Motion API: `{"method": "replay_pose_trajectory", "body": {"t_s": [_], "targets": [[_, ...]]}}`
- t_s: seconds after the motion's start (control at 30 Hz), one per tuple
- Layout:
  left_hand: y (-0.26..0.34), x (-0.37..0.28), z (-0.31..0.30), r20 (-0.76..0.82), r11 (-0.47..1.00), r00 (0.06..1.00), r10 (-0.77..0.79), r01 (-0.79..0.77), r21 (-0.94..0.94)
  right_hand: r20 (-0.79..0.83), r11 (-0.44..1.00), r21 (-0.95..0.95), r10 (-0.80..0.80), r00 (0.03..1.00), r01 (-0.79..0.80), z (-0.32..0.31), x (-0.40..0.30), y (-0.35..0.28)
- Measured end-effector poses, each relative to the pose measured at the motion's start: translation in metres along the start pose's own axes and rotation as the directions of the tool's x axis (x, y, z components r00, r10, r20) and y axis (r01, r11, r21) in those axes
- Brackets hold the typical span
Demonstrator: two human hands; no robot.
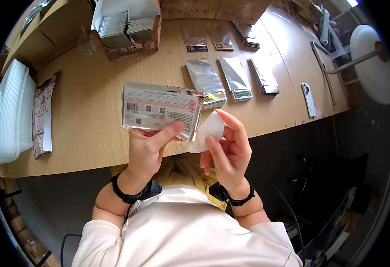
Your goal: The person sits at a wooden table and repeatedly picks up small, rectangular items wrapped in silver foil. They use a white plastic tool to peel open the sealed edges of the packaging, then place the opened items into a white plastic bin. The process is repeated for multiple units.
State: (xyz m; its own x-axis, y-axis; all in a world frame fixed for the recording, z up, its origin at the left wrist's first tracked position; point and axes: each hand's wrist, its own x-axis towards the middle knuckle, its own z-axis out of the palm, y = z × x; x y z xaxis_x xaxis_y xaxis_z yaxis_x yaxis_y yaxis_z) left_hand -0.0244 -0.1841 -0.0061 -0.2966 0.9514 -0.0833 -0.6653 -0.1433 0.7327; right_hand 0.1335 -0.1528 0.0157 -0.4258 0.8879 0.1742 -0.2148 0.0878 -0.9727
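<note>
My left hand [153, 145] grips a silver foil packet [161, 108] by its lower edge, thumb on top. The side facing me bears a printed table, codes and small writing. In my right hand [230, 147] a thin, rounded white piece [211, 131], perhaps plastic, is pinched between thumb and index finger. Its lower end lies close by the packet's right corner; whether they touch I cannot tell. Just beyond the packet lies a stack of silver foil packets [205, 78] with a colourful printed end, partly hidden by the held one.
More foil packet stacks [235, 75] lie in rows on the wooden table [91, 110]. An open carton [148, 36] full of packets stands at the back. White plastic baskets [13, 113] and a printed folded sheet [43, 115] are at left, a phone [309, 100] at right.
</note>
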Motion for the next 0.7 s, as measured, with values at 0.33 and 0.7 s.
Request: {"method": "replay_pose_trajectory", "body": {"t_s": [0.33,0.7], "targets": [[-0.011,-0.01,0.008,-0.024,0.996,0.998,0.055,-0.053,0.074,-0.039,1.0,-0.004,-0.005,0.999,0.005,-0.006,0.001,-0.008],[-0.02,-0.012,0.003,0.088,0.944,0.965,-0.249,0.221,0.245,-0.453,0.975,-0.098,-0.22,0.864,0.198,-0.049,0.016,-0.004]]}}
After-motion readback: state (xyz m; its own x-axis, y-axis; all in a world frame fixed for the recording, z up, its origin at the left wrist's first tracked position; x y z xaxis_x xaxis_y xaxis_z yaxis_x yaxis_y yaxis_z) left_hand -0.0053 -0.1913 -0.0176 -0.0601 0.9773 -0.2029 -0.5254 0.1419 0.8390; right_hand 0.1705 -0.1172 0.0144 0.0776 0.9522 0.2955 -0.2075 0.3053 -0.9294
